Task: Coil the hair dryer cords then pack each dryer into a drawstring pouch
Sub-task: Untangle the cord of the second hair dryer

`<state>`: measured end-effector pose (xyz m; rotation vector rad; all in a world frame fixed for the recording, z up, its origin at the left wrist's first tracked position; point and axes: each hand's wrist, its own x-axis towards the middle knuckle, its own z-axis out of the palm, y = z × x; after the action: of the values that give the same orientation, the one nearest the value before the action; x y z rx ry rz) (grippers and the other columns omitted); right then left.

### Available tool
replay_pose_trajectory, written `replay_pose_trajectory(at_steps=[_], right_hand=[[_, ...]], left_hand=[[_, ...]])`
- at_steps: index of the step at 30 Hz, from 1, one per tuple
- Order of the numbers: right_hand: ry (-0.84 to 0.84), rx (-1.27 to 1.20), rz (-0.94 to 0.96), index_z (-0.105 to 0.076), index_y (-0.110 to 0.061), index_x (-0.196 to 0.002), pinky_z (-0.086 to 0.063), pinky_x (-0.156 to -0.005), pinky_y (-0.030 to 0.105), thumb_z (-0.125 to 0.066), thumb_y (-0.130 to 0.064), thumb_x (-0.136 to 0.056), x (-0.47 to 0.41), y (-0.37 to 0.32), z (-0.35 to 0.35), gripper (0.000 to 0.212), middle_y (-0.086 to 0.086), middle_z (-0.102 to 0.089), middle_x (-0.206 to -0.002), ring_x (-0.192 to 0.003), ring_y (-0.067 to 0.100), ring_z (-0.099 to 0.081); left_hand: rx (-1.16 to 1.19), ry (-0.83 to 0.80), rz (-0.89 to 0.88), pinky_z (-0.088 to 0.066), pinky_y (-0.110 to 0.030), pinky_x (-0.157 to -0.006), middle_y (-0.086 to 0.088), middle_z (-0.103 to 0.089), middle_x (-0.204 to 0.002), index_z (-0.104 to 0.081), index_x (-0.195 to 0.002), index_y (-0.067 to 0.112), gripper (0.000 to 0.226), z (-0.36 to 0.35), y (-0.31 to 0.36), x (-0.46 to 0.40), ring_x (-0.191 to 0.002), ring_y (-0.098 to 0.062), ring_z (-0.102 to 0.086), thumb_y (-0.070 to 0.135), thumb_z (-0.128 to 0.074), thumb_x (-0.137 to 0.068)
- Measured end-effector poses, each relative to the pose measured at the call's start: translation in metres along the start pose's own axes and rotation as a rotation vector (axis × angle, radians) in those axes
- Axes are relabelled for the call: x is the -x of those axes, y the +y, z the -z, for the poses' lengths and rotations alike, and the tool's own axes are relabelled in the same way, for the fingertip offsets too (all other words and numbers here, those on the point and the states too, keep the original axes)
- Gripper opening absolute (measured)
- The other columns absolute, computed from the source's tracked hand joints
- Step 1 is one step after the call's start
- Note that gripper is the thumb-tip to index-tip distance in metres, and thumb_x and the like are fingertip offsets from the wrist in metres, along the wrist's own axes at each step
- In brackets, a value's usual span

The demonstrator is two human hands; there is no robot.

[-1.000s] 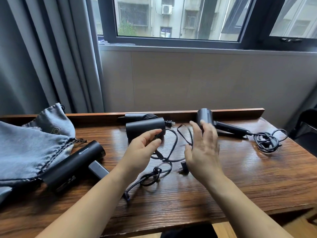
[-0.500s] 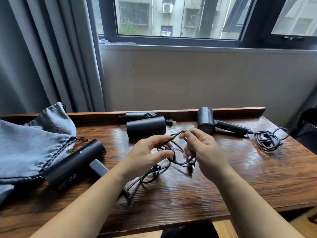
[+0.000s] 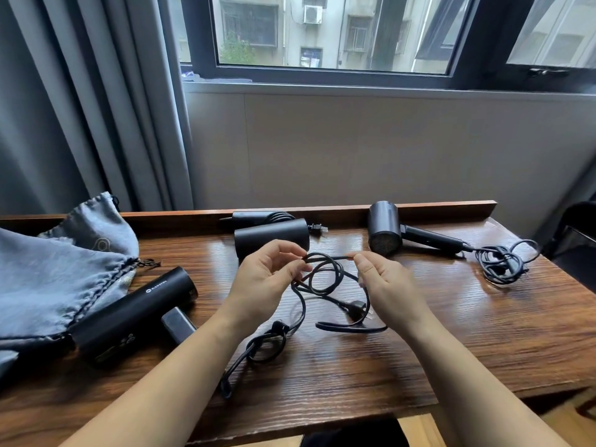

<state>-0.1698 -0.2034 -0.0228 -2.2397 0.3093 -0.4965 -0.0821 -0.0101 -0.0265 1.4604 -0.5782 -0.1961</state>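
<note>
Both hands pinch a black cord: the left hand (image 3: 263,279) and right hand (image 3: 383,282) hold a loop of the cord (image 3: 322,275) up between them.

Behind hang grey pleated curtains (image 3: 80,101) beside a dark-framed window (image 3: 332,72). Below, the glossy wood-grain table (image 3: 451,333) carries soft grey drawstring pouches (image 3: 54,279) at left; a matte black cylindrical dryer (image 3: 135,312) marked "EASTIN", with the cord running down by its handle; a second dryer (image 3: 271,235) at the back; and a third (image 3: 387,232) at right with tangled cord.
</note>
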Motion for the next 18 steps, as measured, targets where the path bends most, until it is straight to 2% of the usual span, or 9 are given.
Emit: replay_pose_trajectory(at_steps=[3, 5, 7, 9, 10, 12, 14, 16, 18], right_hand=[[-0.087, -0.011, 0.006, -0.064, -0.034, -0.119, -0.039, -0.084, 0.018, -0.039, -0.072, -0.083, 0.002, -0.007, -0.001, 0.059, -0.017, -0.066, -0.105, -0.094, -0.003, -0.056], [-0.140, 0.127, 0.016, -0.052, -0.026, -0.139, -0.039, -0.088, 0.025, -0.048, -0.073, -0.075, 0.001, -0.008, -0.005, 0.080, -0.016, -0.060, -0.108, -0.094, 0.002, -0.054], [-0.104, 0.171, 0.032, -0.056, -0.021, -0.135, -0.042, -0.089, 0.028, -0.057, -0.052, -0.084, -0.001, -0.008, -0.008, 0.059, -0.011, -0.061, -0.105, -0.093, 0.008, -0.055], [-0.044, 0.102, 0.063, -0.067, -0.017, -0.112, -0.046, -0.082, 0.033, -0.055, -0.024, -0.093, 0.000, -0.010, -0.008, 0.023, -0.003, -0.067, -0.090, -0.083, 0.014, -0.057], [-0.026, 0.069, 0.066, -0.068, -0.016, -0.100, -0.046, -0.077, 0.035, -0.052, -0.016, -0.093, 0.000, -0.010, -0.008, 0.017, -0.001, -0.067, -0.081, -0.077, 0.014, -0.057], [-0.014, 0.012, 0.046, -0.067, -0.020, -0.094, -0.045, -0.066, 0.028, -0.049, -0.013, -0.091, 0.001, -0.012, -0.008, 0.019, -0.004, -0.068, -0.075, -0.068, 0.008, -0.055], [-0.028, -0.095, 0.000, -0.065, -0.026, -0.107, -0.038, -0.058, 0.014, -0.048, -0.009, -0.091, 0.001, -0.015, -0.009, 0.029, -0.006, -0.072, -0.081, -0.060, 0.000, -0.055], [-0.037, -0.183, -0.041, -0.064, -0.025, -0.109, -0.038, -0.055, 0.017, -0.045, -0.002, -0.092, 0.001, -0.016, -0.013, 0.035, -0.006, -0.074, -0.084, -0.055, 0.000, -0.051], [0.003, -0.197, -0.094, -0.066, -0.024, -0.103, -0.042, -0.056, 0.025, -0.045, -0.004, -0.092, -0.001, -0.014, -0.015, 0.031, -0.011, -0.074, -0.084, -0.058, 0.004, -0.052]], left_hand=[[-0.040, 0.010, -0.017, -0.055, -0.024, -0.079, -0.019, -0.074, -0.094, -0.066, -0.103, 0.003, 0.012, -0.003, 0.000, 0.000, -0.086, -0.014, -0.071, -0.002, -0.061, -0.093], [-0.056, 0.013, -0.024, -0.054, -0.030, -0.080, -0.016, -0.075, -0.094, -0.068, -0.102, 0.008, 0.015, -0.003, -0.001, -0.001, -0.086, -0.019, -0.068, -0.002, -0.060, -0.094], [-0.125, 0.007, -0.057, -0.055, -0.032, -0.083, -0.011, -0.075, -0.094, -0.072, -0.101, 0.014, 0.021, -0.003, -0.001, 0.000, -0.084, -0.023, -0.068, -0.001, -0.061, -0.094], [-0.308, -0.019, -0.170, -0.056, -0.026, -0.082, -0.002, -0.076, -0.095, -0.074, -0.104, 0.019, 0.023, -0.001, -0.002, 0.003, -0.085, -0.018, -0.069, 0.001, -0.065, -0.092], [-0.420, -0.031, -0.255, -0.055, -0.022, -0.080, 0.003, -0.075, -0.095, -0.074, -0.105, 0.019, 0.024, 0.000, -0.003, 0.004, -0.085, -0.014, -0.068, 0.001, -0.066, -0.091], [-0.557, -0.036, -0.379, -0.052, -0.016, -0.077, 0.006, -0.072, -0.095, -0.074, -0.105, 0.014, 0.024, 0.002, -0.004, 0.004, -0.085, -0.010, -0.067, -0.001, -0.068, -0.087], [-0.597, -0.008, -0.369, -0.049, -0.011, -0.075, 0.006, -0.070, -0.090, -0.071, -0.098, 0.015, 0.021, 0.002, -0.004, 0.004, -0.084, -0.008, -0.065, -0.001, -0.067, -0.085], [-0.597, 0.022, -0.269, -0.048, -0.010, -0.073, 0.005, -0.069, -0.085, -0.065, -0.090, 0.019, 0.019, 0.003, -0.003, 0.003, -0.082, -0.009, -0.065, 0.001, -0.065, -0.085], [-0.522, 0.032, -0.128, -0.055, -0.022, -0.073, -0.001, -0.070, -0.083, -0.060, -0.085, 0.025, 0.016, 0.006, -0.006, 0.004, -0.083, -0.017, -0.068, 0.009, -0.063, -0.084]])
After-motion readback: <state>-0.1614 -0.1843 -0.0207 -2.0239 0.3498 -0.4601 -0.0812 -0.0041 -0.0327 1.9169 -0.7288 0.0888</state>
